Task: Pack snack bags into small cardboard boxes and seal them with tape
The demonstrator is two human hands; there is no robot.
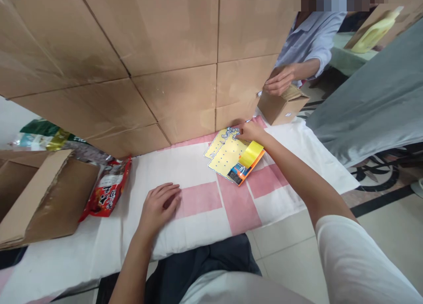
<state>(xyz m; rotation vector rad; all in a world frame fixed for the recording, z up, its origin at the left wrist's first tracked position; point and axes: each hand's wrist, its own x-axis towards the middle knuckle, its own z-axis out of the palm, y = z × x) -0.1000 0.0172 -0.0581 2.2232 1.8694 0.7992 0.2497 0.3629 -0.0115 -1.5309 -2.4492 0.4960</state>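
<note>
My right hand [251,131] reaches far forward, its fingers pinched at the top corner of a yellow dotted card [226,154] that lies on the white and pink cloth [198,198]. Small pale pieces sit at that corner under my fingertips. A roll of yellow tape [251,154] rests on an orange packet [243,171] just beside the card. My left hand [158,207] lies palm down on the cloth, fingers loosely spread, holding nothing.
A wall of stacked cardboard boxes [148,61] rises behind the cloth. An open carton [36,198] and a red snack bag [107,189] lie at the left. Another person's hand [279,80] rests on a small box [284,105] at the right, near grey fabric [373,105].
</note>
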